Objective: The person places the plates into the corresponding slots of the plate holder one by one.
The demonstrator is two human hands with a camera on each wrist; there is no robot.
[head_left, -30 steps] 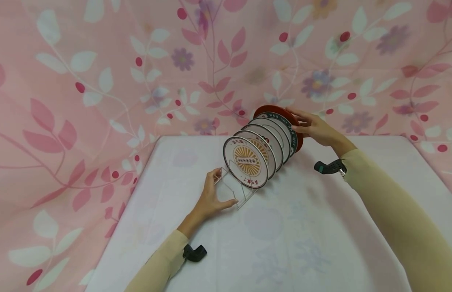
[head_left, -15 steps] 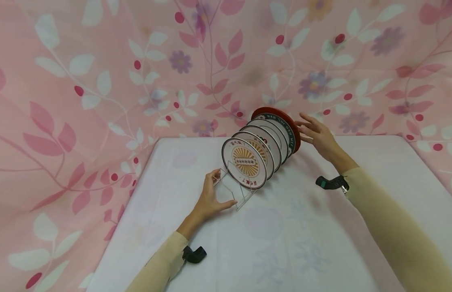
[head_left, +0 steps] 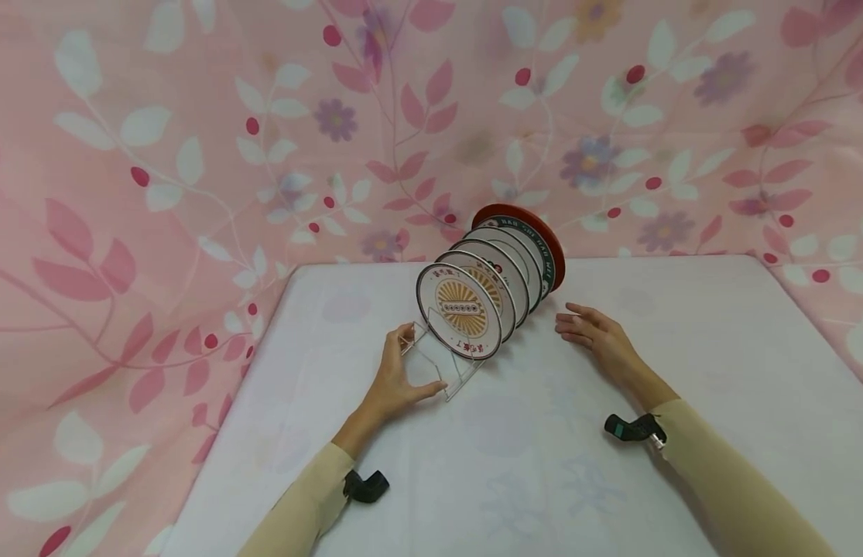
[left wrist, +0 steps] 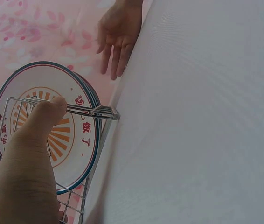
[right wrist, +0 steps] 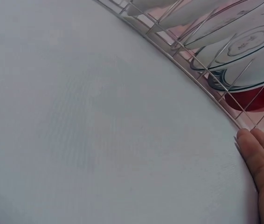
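Note:
A wire dish rack (head_left: 462, 381) stands on the table with several round plates upright in a row. The front plate (head_left: 462, 311) is white with an orange sunburst and red characters; at the far end is a red one (head_left: 559, 263). My left hand (head_left: 391, 387) grips the rack's near end, thumb on one side and fingers on the other. In the left wrist view the thumb (left wrist: 48, 114) lies against the wire. My right hand (head_left: 605, 344), fingers extended, is apart from the plates, to their right, and holds nothing. Most of the rack is hidden behind the plates.
A white cloth (head_left: 529, 464) covers the table. Behind it hangs a pink floral curtain (head_left: 278, 193), close to the red plate. Dark wrist devices sit on both sleeves, the left (head_left: 366, 486) and the right (head_left: 633, 428).
My right hand has let go of the red plate at the far end and moved down toward me. The left hand keeps its grip on the rack, and the plates stay in place.

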